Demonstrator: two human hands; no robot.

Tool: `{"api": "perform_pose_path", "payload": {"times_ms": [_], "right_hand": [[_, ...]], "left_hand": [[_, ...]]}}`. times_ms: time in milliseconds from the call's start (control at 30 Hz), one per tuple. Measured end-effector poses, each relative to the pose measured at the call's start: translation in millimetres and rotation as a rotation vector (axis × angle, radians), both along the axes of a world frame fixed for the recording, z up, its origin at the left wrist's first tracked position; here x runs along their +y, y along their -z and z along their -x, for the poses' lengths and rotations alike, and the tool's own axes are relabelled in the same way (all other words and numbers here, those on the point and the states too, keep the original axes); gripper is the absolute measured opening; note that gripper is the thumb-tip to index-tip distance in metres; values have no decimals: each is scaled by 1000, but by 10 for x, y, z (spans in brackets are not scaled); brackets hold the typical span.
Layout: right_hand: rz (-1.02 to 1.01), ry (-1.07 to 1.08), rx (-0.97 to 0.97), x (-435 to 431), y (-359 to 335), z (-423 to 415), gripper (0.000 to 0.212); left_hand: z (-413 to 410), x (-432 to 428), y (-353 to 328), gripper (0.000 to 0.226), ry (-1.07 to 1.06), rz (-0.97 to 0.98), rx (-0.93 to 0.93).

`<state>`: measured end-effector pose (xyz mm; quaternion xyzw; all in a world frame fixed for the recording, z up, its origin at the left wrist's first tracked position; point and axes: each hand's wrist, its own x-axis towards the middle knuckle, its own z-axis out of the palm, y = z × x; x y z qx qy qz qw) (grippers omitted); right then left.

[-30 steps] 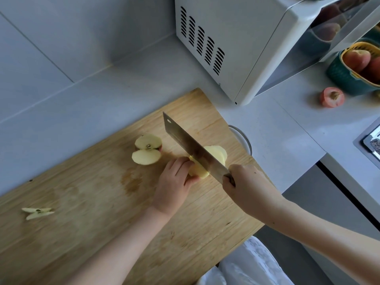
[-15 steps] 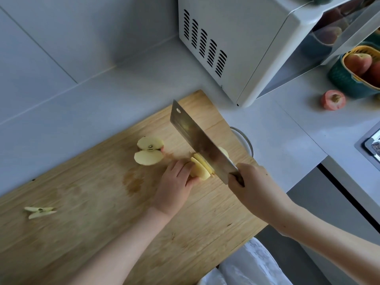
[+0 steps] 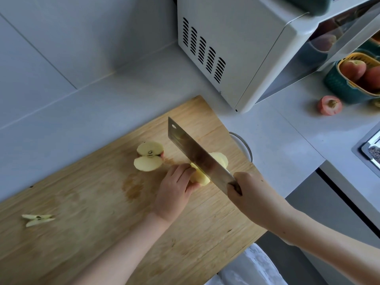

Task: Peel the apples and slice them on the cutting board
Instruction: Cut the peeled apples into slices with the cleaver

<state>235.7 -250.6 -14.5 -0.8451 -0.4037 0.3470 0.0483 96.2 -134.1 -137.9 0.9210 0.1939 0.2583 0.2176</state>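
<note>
A peeled apple piece (image 3: 200, 176) lies on the wooden cutting board (image 3: 86, 206). My left hand (image 3: 174, 190) holds it down with curled fingers. My right hand (image 3: 246, 194) grips the handle of a steel cleaver (image 3: 195, 155), whose blade is set into the apple just right of my left fingers. Cut slices (image 3: 221, 160) lie behind the blade. Two peeled apple quarters (image 3: 149, 157) sit left of the blade. A thin core scrap (image 3: 37, 219) lies at the board's left.
A white microwave (image 3: 236, 48) stands behind the board. A green basket (image 3: 349, 83) with whole apples sits at the far right, with a red apple end (image 3: 330, 105) in front of it. A round lid rim (image 3: 242, 145) pokes out from under the board's right edge.
The cleaver rose off the apple and has come down again slightly further left on the piece. My left hand has stayed on the apple.
</note>
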Motion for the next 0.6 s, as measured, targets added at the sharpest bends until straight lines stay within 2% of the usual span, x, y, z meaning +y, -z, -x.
{"api": "perform_pose_path", "payload": {"times_ms": [267, 433, 600], "right_hand": [[-4, 19, 19, 248, 310, 94, 37], [-69, 71, 4, 107, 176, 41, 33], [-74, 55, -5, -18, -18, 32, 35]], "left_hand": [[12, -16, -15, 33, -37, 100, 28], [12, -2, 29, 37, -39, 41, 33], [9, 22, 82, 29, 1, -56, 0]]}}
